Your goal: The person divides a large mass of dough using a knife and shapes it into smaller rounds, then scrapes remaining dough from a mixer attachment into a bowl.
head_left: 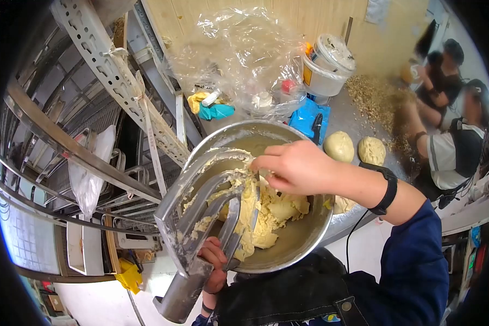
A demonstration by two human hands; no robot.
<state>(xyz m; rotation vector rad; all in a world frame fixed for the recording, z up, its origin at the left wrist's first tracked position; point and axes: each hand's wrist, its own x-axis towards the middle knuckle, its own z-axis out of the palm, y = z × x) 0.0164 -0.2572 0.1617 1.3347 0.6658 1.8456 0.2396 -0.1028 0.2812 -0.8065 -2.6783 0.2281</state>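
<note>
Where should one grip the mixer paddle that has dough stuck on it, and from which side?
Grip the mixer paddle by its bare thick shaft at the lower end, from below, as the left hand does. The blades above the bowl are coated with sticky dough.

— what's behind the counter?
— a pale wood-panel wall (288, 16), a crumpled clear plastic bag (239, 54) and a white tub (328, 68) before it.
— and left?
— a metal wire rack (81, 141); a grey steel worktop (348, 117) runs right, where two people (451, 125) sit.
</note>
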